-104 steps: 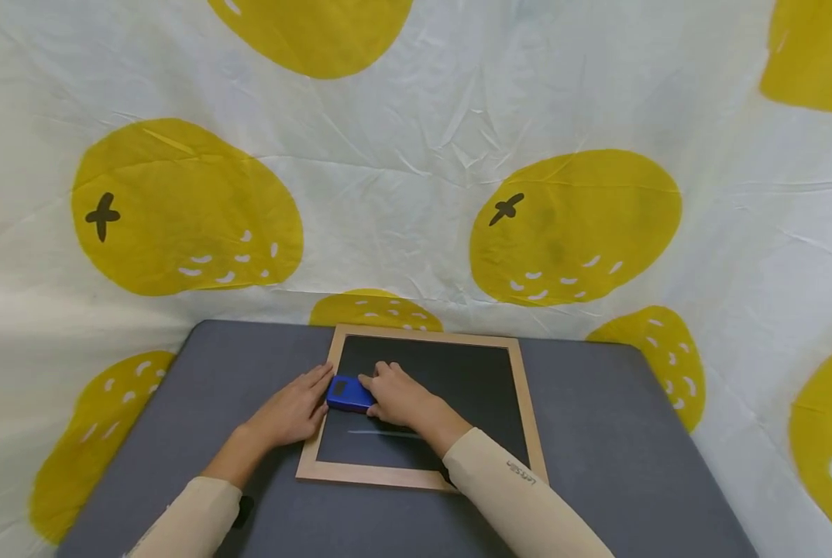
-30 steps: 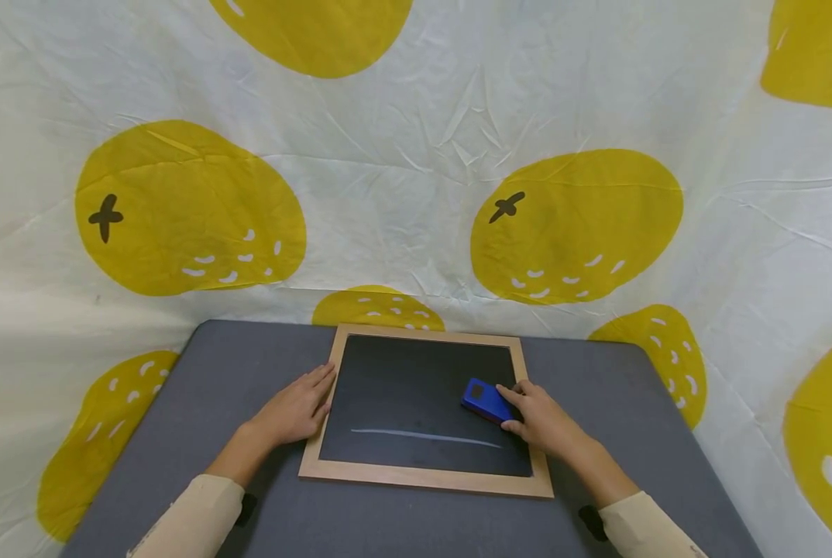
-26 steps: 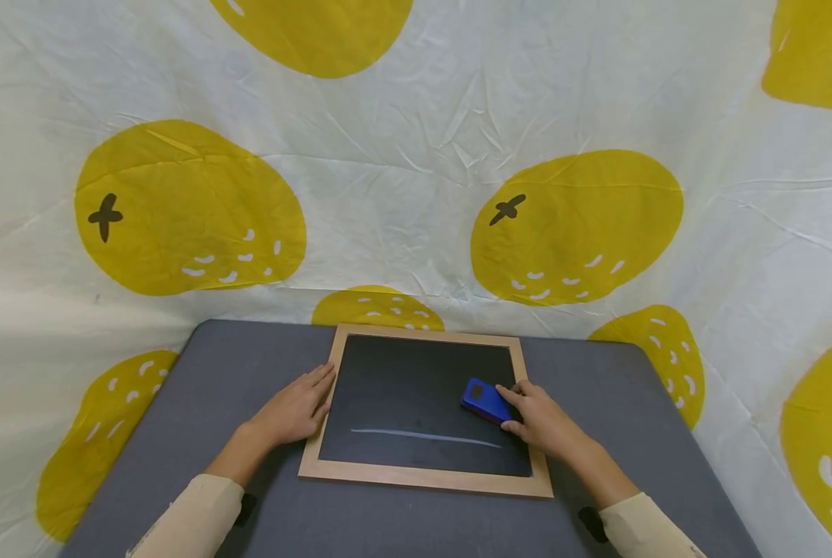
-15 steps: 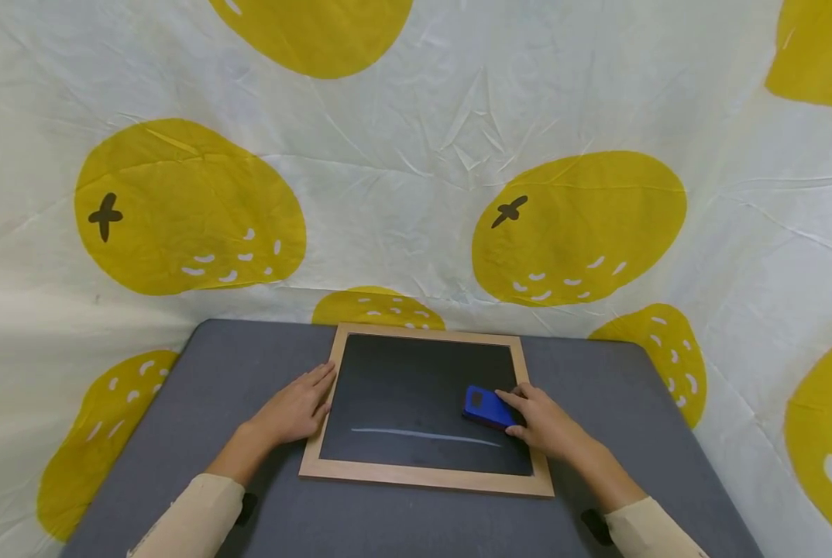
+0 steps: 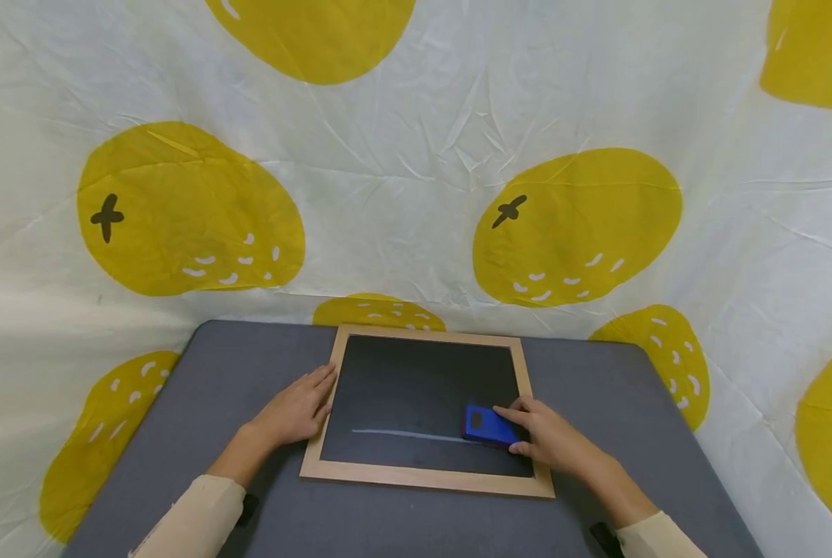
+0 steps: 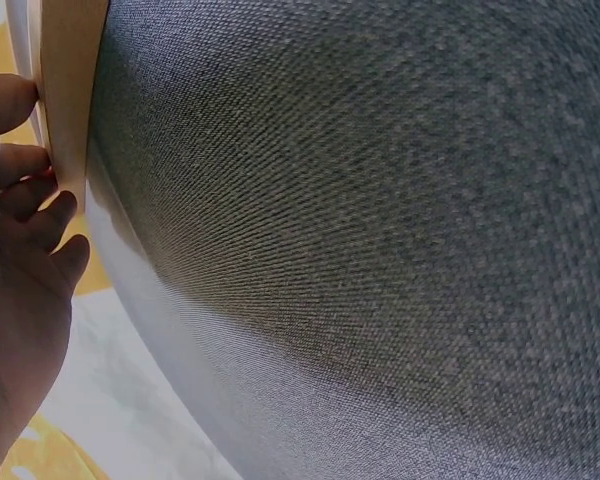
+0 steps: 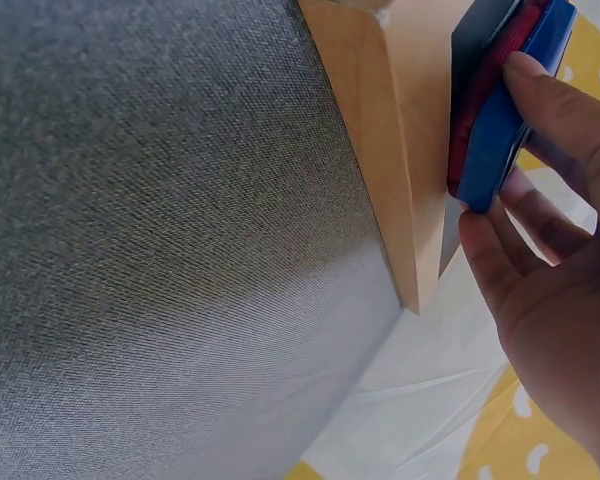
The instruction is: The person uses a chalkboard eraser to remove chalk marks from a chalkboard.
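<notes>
A small chalkboard with a wooden frame (image 5: 424,480) lies flat on the grey table (image 5: 179,434). A white chalk line (image 5: 402,435) runs across its lower part. My right hand (image 5: 551,442) grips a blue eraser (image 5: 486,425) and presses it on the right end of that line; the right wrist view shows the eraser (image 7: 505,110) with its red felt face on the board, beside the wooden frame (image 7: 380,150). My left hand (image 5: 293,409) lies flat on the table with its fingers (image 6: 35,205) against the frame's left edge (image 6: 70,90).
A white cloth with large yellow fruit prints (image 5: 576,225) hangs behind and around the table. The grey table surface (image 5: 625,403) stretches to the right of the board and bare in front of it (image 5: 388,527).
My right hand has slid the eraser across the board from the left side to the right, then down onto the right end of the chalk line. The left hand has stayed put.
</notes>
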